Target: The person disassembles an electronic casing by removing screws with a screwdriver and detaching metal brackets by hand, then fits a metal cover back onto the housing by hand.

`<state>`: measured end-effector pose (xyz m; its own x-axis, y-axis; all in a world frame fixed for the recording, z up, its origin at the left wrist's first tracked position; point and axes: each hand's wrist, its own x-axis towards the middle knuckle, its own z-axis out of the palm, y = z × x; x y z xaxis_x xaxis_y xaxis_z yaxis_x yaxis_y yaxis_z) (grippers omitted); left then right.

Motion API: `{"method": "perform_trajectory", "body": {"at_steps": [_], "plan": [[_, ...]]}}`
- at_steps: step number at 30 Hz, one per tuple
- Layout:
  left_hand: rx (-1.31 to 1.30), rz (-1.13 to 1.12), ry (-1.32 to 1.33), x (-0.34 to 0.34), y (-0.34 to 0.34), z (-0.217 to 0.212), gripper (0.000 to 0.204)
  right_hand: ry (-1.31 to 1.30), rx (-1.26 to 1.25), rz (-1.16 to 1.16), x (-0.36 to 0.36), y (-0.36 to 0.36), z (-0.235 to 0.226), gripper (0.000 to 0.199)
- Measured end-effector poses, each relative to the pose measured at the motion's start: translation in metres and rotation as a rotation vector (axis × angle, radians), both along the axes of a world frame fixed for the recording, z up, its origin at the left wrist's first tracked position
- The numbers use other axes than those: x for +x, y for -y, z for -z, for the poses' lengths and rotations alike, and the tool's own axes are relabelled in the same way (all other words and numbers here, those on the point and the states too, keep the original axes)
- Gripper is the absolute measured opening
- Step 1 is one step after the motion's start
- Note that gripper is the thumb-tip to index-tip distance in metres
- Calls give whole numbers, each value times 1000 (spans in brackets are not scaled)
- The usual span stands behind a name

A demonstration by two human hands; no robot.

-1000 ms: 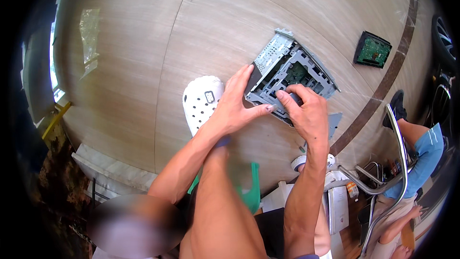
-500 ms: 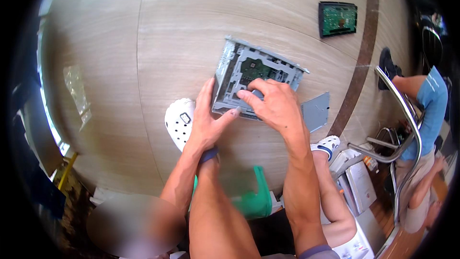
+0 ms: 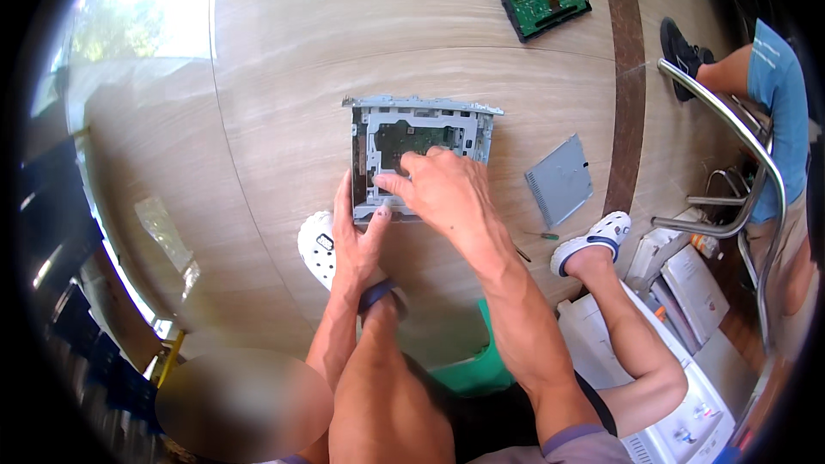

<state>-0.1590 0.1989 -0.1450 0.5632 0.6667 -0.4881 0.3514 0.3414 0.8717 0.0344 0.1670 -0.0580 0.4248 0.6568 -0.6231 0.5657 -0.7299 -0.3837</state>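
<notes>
An opened metal electronics unit (image 3: 475,125), a grey box frame around a green circuit board (image 3: 394,139), lies on the floor in front of me. My left hand (image 3: 354,236) grips its near left corner, fingers along the side and thumb on the near edge. Over the unit, my right hand (image 3: 447,189) is curled with its thumb on the metal frame and fingertips reaching down into the middle. Whatever the right fingers hold, if anything, is hidden beneath them. A flat grey metal plate (image 3: 560,179) lies to the right of the unit.
A black-framed panel with a green circuit board (image 3: 550,2) lies far right. Slim small tools (image 3: 541,235) rest near my right shoe (image 3: 593,242). My left shoe (image 3: 316,245) stands beside the unit. A chrome chair frame (image 3: 739,137) and another person's leg (image 3: 726,82) are at right.
My view has turned, so the unit appears farther left and squarer to me. The gap between unit and grey plate looks wider. Both hands stay on the unit.
</notes>
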Motion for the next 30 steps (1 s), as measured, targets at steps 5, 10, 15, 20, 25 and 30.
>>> {"method": "perform_trajectory", "body": {"at_steps": [5,10,15,20,25,30], "plan": [[-23,12,-23,0,-1,-2,77,-46,42,55,2,2,2,52],[-23,-2,-19,0,1,-3,71,-18,125,42,1,8,8,51],[-7,3,-106,2,1,-3,74,89,116,15,-3,8,11,49],[46,-14,-69,3,1,-3,79,84,81,16,-3,3,7,51],[133,15,-85,2,0,-3,84,107,82,8,-4,2,8,52],[169,14,-52,3,-1,-3,85,147,100,15,-6,2,9,52]]}}
